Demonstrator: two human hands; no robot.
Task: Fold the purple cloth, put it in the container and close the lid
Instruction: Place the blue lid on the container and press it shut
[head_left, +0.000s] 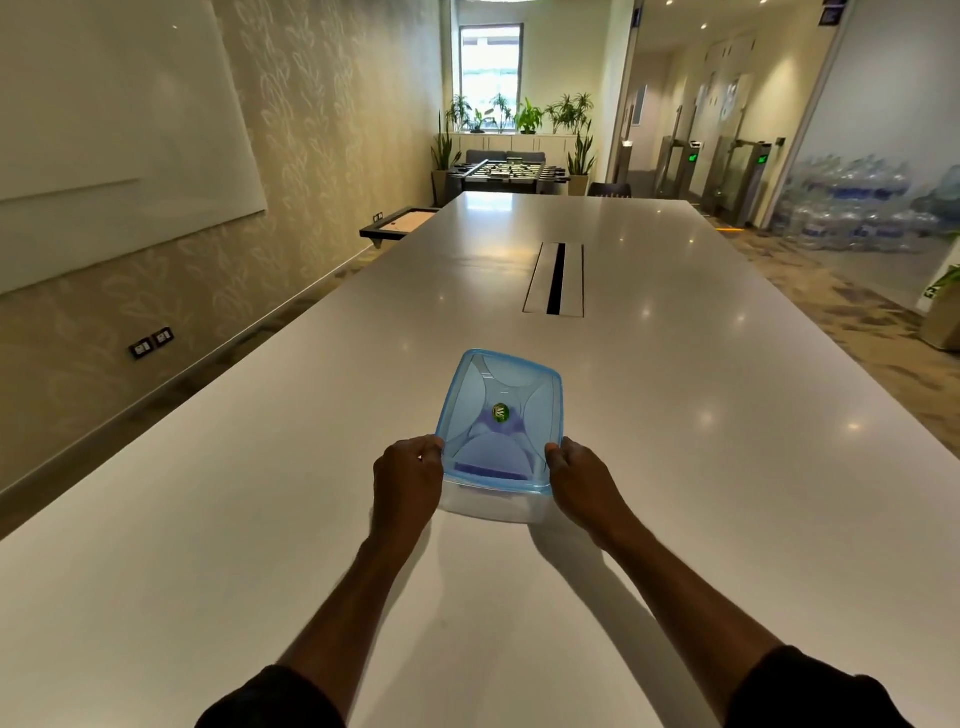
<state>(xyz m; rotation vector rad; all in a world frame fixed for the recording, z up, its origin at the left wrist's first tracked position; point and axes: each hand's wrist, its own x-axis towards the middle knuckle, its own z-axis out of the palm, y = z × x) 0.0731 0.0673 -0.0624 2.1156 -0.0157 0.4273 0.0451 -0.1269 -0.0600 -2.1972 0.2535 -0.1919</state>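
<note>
Gripping the lid (497, 415) from both sides: left hand (406, 480) has fingers curled on the near-left edge, right hand (584, 483) has fingers curled on the near-right edge. Both hands pinch the blue rim near its front corners, thumbs on top.

Lid sits over the container (493, 503), a clear tub standing on the white table (727, 467). Near edge of the lid overhangs the tub's front wall; can't tell whether it is fully snapped down. Far edge looks flush, but the tub's far rim is hidden under the lid.

Cloth (493, 457) is inside the tub, seen purple through the translucent lid, lying toward the near half. Fold state not readable through the plastic.

Green oval sticker (501, 412) at the lid's centre.

Tub is central on the table's near part, well apart from the cable slot (555, 279) further up. Both forearms reach in from the bottom, dark sleeves (270, 699) at the frame edge.
</note>
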